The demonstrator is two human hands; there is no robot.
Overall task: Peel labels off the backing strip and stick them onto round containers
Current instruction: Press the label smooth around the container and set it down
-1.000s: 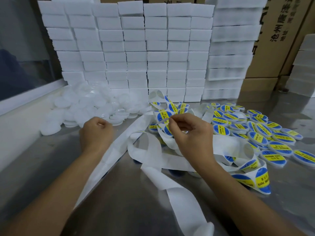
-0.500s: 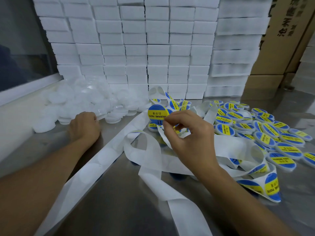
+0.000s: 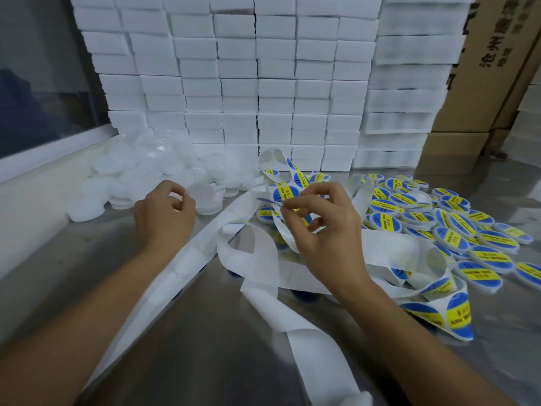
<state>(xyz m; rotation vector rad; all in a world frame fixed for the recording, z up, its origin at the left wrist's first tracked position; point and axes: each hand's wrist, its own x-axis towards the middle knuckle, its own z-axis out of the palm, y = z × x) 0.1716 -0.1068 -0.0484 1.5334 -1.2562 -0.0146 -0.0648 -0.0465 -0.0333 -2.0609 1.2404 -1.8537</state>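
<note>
Two bare hands work over a grey metal tabletop (image 3: pixel 205 356). The right hand (image 3: pixel 328 230) pinches a round blue-and-yellow label (image 3: pixel 285 192) between thumb and forefinger, holding it up above the tangle of white paper backing strip (image 3: pixel 257 259) that loops and twists across the table between the two forearms. More blue-and-yellow labels remain stuck along the far stretch of that strip, and one curled end near the right forearm also carries some. The left hand (image 3: pixel 164 213) has its fingers curled round a plain white round container (image 3: pixel 203 197) at the near edge of a heap of unlabelled white round containers (image 3: pixel 146 174), which lies to the left against a pale ledge under a window. To the right, well apart from that heap, a spread of labelled round containers (image 3: pixel 450 230) covers the table, blue-and-yellow faces up. The loose strip lies between the two groups and partly over the nearest labelled ones. Behind everything rises a wall of stacked white rectangular boxes (image 3: pixel 263 83), with brown cardboard cartons (image 3: pixel 483 83) bearing dark print at the far right.
</note>
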